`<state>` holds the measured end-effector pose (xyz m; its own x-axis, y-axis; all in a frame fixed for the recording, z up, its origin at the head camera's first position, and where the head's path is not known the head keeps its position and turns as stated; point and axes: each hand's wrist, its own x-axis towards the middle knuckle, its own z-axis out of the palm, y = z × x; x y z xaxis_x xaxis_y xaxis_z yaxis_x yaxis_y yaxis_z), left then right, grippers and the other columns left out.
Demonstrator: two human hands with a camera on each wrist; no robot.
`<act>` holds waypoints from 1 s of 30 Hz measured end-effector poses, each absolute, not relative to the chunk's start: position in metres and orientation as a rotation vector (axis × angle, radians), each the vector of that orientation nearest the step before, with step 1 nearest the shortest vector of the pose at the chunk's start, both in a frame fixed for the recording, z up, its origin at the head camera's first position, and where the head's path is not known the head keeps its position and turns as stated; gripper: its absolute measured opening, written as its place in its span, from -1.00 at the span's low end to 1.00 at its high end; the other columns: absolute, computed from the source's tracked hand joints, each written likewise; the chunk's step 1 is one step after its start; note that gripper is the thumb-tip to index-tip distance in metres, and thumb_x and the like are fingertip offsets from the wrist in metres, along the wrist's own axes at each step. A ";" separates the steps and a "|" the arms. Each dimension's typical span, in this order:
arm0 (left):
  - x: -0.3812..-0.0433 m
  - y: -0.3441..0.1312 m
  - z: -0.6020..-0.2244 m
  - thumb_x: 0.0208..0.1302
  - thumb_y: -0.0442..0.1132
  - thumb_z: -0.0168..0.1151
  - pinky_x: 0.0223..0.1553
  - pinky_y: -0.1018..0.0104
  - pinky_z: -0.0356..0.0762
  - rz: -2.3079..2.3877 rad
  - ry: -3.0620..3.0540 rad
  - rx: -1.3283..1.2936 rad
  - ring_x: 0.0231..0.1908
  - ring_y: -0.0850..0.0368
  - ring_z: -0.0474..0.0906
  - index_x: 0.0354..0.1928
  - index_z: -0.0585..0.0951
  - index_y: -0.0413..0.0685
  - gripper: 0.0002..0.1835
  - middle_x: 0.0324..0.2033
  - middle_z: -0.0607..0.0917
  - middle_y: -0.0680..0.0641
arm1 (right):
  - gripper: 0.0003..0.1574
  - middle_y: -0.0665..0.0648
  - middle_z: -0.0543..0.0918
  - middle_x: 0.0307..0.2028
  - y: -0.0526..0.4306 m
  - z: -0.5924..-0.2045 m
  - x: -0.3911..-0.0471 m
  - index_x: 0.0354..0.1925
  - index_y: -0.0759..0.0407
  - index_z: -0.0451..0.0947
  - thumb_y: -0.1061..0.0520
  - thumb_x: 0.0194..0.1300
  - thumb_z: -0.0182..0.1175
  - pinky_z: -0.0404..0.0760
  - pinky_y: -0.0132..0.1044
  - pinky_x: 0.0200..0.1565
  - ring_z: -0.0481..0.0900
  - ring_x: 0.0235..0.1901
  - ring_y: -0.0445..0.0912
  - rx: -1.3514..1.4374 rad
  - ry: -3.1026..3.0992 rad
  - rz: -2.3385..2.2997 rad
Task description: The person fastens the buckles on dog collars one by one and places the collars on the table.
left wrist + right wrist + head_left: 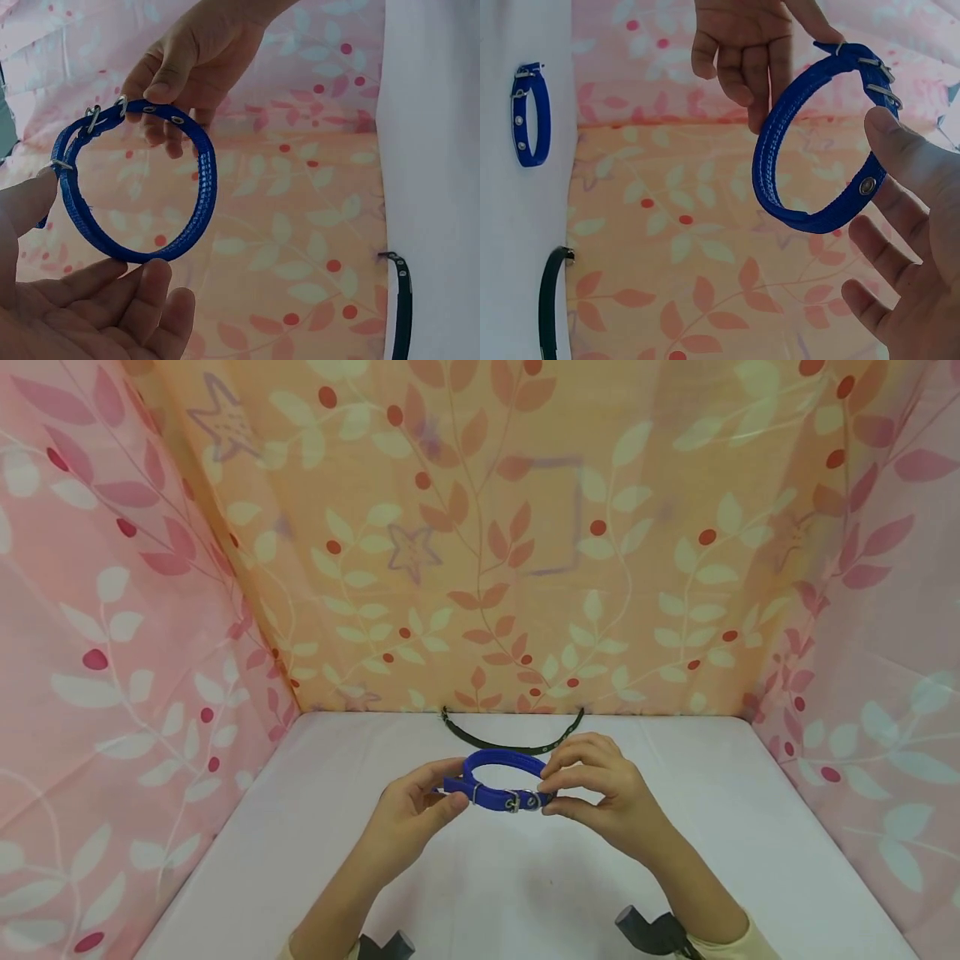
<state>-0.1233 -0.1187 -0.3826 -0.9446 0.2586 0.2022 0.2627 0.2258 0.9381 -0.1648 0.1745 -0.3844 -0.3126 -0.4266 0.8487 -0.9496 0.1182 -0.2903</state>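
Note:
A blue collar, buckled into a ring, is raised in front of me between both hands. It has a metal buckle, a D-ring and metal eyelets. My left hand pinches the collar's left side near the loose strap end, thumb in front, fingers behind. On the other side, my right hand pinches it beside the buckle and D-ring. In the right wrist view the thumb of my right hand presses the band by the D-ring, while its lower fingers stand spread.
A dark collar lies curved at the white table's back edge. Another blue collar appears on the white surface in the right wrist view. Leaf-patterned cloth walls stand at the back and both sides.

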 end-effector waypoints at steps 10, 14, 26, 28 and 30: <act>-0.123 -0.120 -0.381 0.37 -0.12 0.39 0.05 0.17 0.64 -1.801 -2.387 -0.713 0.12 0.02 0.61 0.34 0.54 0.19 -0.48 0.11 0.70 0.07 | -0.37 0.15 0.66 0.14 0.180 -0.382 -0.159 0.00 -0.01 0.77 0.32 -0.10 0.62 0.50 -0.31 0.21 0.47 0.24 0.01 1.212 -2.018 1.253; -0.122 -0.121 -0.381 0.34 -0.13 0.42 0.09 0.14 0.61 -1.770 -2.381 -0.699 0.13 -0.02 0.61 0.35 0.53 0.26 -0.45 0.13 0.68 0.12 | -0.16 -0.05 0.57 0.29 0.180 -0.379 -0.154 0.24 -0.13 0.62 0.04 -0.05 0.65 0.55 -0.04 0.26 0.41 0.34 -0.08 0.945 -2.273 1.225; -0.127 -0.123 -0.382 0.23 -0.15 0.51 0.15 0.21 0.61 -1.627 -2.368 -0.709 0.21 0.18 0.53 0.38 0.50 0.27 -0.33 0.20 0.63 0.19 | -0.19 -0.17 0.65 0.07 0.176 -0.380 -0.156 0.26 -0.13 0.56 -0.07 0.05 0.61 0.46 0.20 0.23 0.50 0.17 -0.14 0.688 -2.466 1.380; -0.128 -0.123 -0.382 0.22 -0.13 0.52 0.15 0.21 0.61 -1.609 -2.376 -0.688 0.21 0.20 0.54 0.37 0.51 0.29 -0.33 0.19 0.64 0.20 | -0.20 -0.16 0.66 0.09 0.176 -0.381 -0.156 0.26 -0.14 0.56 -0.08 0.05 0.60 0.45 0.18 0.22 0.49 0.18 -0.14 0.690 -2.464 1.391; -0.129 -0.123 -0.384 0.20 -0.12 0.53 0.15 0.18 0.62 -1.593 -2.376 -0.672 0.21 0.19 0.55 0.36 0.53 0.29 -0.33 0.18 0.65 0.20 | -0.20 -0.16 0.66 0.09 0.175 -0.382 -0.157 0.26 -0.15 0.56 -0.08 0.05 0.60 0.45 0.17 0.23 0.49 0.21 -0.14 0.684 -2.468 1.404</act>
